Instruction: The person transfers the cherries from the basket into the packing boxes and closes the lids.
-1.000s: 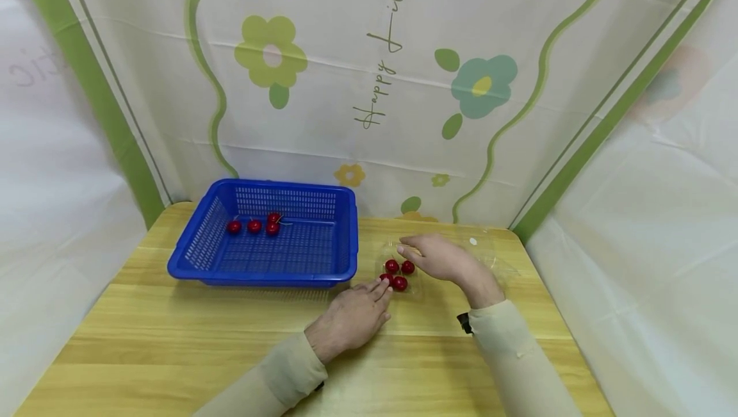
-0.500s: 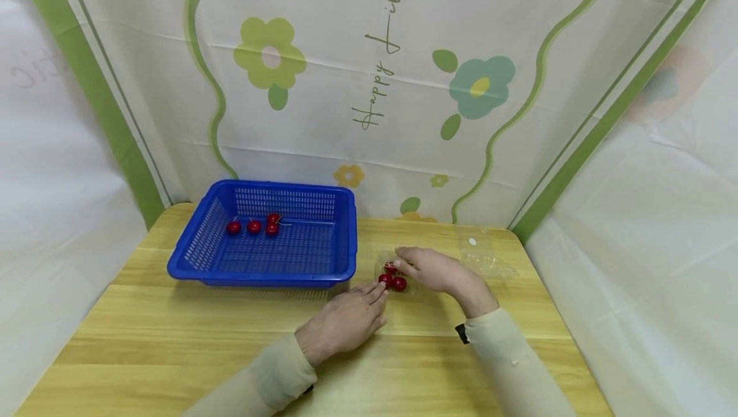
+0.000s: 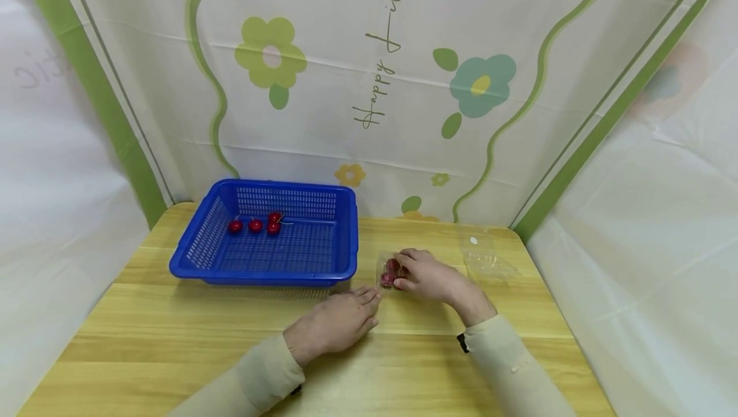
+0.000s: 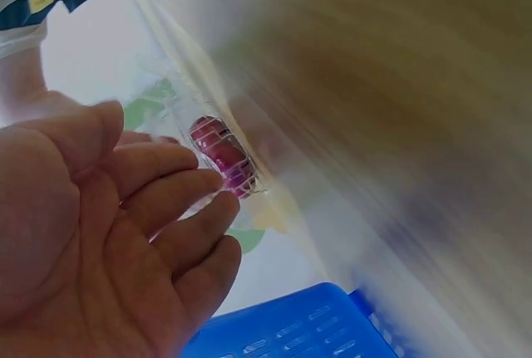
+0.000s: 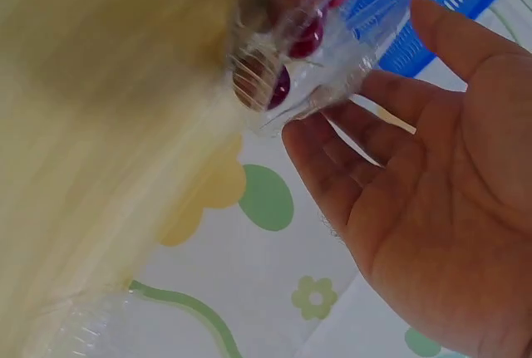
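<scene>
Only the head view takes in all four cherries point(image 3: 255, 226) in the blue basket point(image 3: 265, 278) near the worktop's far-left corner; the wrist views add both palms. The wood-grain worktop point(image 3: 144, 340) meets a flower-printed curtain point(image 3: 328, 84) at its far edge. The left hand point(image 3: 336, 324) stretches out, grip empty, fingers extended near a clear box point(image 5: 341, 76) of cherries right of centre; the right hand's point(image 3: 432, 279) loosely spread fingers touch that box.
</scene>
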`<move>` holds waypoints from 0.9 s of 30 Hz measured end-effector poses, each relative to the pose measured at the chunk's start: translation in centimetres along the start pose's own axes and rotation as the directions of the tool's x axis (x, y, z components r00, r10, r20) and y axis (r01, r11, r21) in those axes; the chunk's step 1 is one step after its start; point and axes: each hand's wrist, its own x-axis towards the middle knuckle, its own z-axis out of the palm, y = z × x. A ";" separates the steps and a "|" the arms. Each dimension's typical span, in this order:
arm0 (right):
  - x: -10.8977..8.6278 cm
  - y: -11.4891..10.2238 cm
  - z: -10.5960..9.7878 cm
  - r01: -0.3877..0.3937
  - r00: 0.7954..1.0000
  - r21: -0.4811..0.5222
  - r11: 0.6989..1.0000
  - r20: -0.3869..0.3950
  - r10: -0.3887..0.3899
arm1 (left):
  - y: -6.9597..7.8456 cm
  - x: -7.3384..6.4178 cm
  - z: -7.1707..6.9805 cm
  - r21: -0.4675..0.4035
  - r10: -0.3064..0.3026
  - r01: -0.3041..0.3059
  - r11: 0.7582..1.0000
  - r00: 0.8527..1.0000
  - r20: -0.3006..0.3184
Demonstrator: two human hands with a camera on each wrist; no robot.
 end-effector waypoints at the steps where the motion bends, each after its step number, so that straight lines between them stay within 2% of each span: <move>1: 0.0 0.1 0.3 0.006 1.000 -0.017 1.000 -0.010 -0.006 | -0.1 0.1 0.0 -0.031 -0.011 0.010 0.999 1.000 -0.019; 5: -0.1 0.1 1.1 0.013 0.998 -0.088 0.996 -0.053 -0.018 | -0.3 0.5 0.0 -0.184 -0.076 0.056 0.981 0.991 -0.107; 6: -0.3 -0.8 0.7 -0.006 0.999 -0.081 0.997 -0.047 0.003 | -0.4 0.6 0.1 -0.223 -0.094 0.064 0.973 0.987 -0.127; 10: -0.6 -1.5 0.6 -0.027 0.998 -0.130 0.991 -0.062 0.020 | -0.5 1.6 0.5 -0.394 -0.161 0.085 0.915 0.973 -0.166; 13: -0.6 -1.6 0.6 -0.031 0.998 -0.147 0.989 -0.064 0.022 | -0.6 2.5 0.8 -0.520 -0.228 0.124 0.845 0.963 -0.141; 16: -0.5 -1.5 0.7 -0.022 0.997 -0.147 0.989 -0.071 0.012 | -0.8 3.1 1.0 -0.600 -0.279 0.174 0.781 0.956 -0.087; 19: -0.4 -1.5 0.7 -0.019 0.997 -0.151 0.988 -0.074 0.008 | -1.1 3.6 1.0 -0.659 -0.299 0.207 0.723 0.954 -0.029; 22: -0.5 -1.6 0.6 -0.022 0.997 -0.149 0.989 -0.074 0.011 | -1.3 4.2 1.2 -0.698 -0.312 0.234 0.676 0.950 0.016; 23: -0.6 -1.6 0.6 -0.019 0.997 -0.151 0.988 -0.076 0.007 | -1.3 4.4 1.3 -0.719 -0.317 0.246 0.650 0.948 0.037; 24: -0.6 -1.7 0.5 -0.016 0.997 -0.151 0.988 -0.077 0.005 | -1.3 4.6 1.4 -0.745 -0.323 0.260 0.614 0.944 0.064; 26: -0.6 -1.7 0.4 -0.014 0.997 -0.151 0.989 -0.078 0.002 | -1.3 5.0 1.7 -0.797 -0.331 0.285 0.532 0.937 0.114; 27: -0.7 -1.7 0.4 -0.013 0.997 -0.150 0.989 -0.080 0.001 | -1.3 5.2 1.8 -0.826 -0.333 0.294 0.480 0.933 0.139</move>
